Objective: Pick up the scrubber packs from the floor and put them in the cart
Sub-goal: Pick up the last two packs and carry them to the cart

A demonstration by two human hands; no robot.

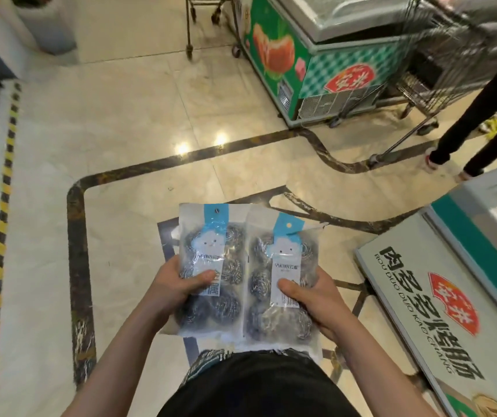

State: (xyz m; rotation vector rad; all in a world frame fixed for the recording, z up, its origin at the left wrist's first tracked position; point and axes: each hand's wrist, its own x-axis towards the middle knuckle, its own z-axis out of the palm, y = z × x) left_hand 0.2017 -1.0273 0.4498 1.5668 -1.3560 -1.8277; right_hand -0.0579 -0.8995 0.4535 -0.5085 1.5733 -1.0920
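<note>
a green chest freezer (316, 55) with a fruit picture on its side stands on the pale tiled floor (120, 139). nearer than it, to the right, is a second freezer (439, 296) with black lettering and a red badge. a bystander's dark-trousered legs (476, 121) stand just right of the green freezer. far left of it runs a yellow-and-black striped strip (1, 206).
</note>
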